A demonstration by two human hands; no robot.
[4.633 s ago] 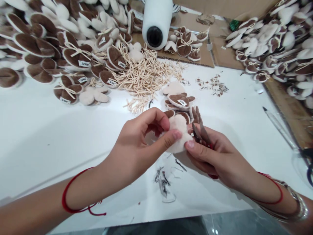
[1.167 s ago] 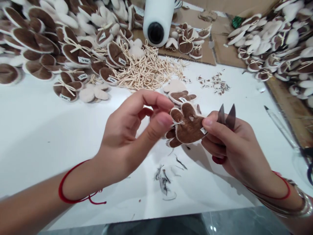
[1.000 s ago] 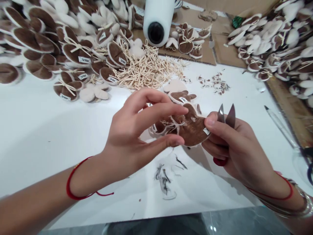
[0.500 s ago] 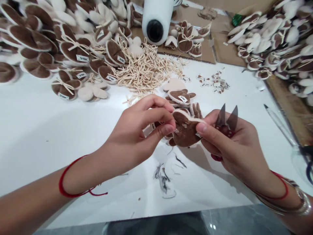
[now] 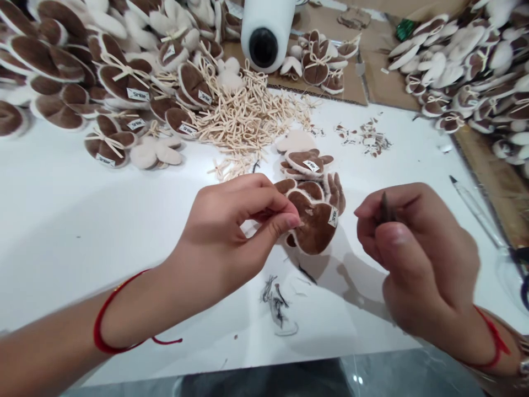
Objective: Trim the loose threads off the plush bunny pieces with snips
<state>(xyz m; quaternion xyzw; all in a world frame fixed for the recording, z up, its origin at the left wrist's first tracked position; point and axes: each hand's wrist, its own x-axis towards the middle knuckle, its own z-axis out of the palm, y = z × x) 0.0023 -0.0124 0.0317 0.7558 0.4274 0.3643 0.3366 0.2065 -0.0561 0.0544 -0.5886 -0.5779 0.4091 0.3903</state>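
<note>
My left hand (image 5: pixel 243 220) is closed in a pinch at the left edge of a brown plush piece (image 5: pixel 318 229) with cream trim, rounded lobes and a small white printed tag. Any thread between the fingertips is too small to tell. To the right, apart from the piece, my right hand (image 5: pixel 425 259) is curled round a pair of thread snips (image 5: pixel 385 209); only the dark blade tips show above the fingers. Behind the piece lie more brown plush pieces (image 5: pixel 308 162), one with a tag facing up.
A pile of cream cord bows (image 5: pixel 248 118) lies at the back middle. Plush pieces heap up at the left (image 5: pixel 58 60) and right (image 5: pixel 475 66). A white thread cone (image 5: pixel 268 27) lies behind. Dark thread scraps (image 5: pixel 276 303) are in front, tweezers (image 5: pixel 475 209) at the right.
My right hand has let go of the plush piece and moved right, turning so the snips' blades now show edge-on. The piece has turned and sunk slightly beside my left hand.
</note>
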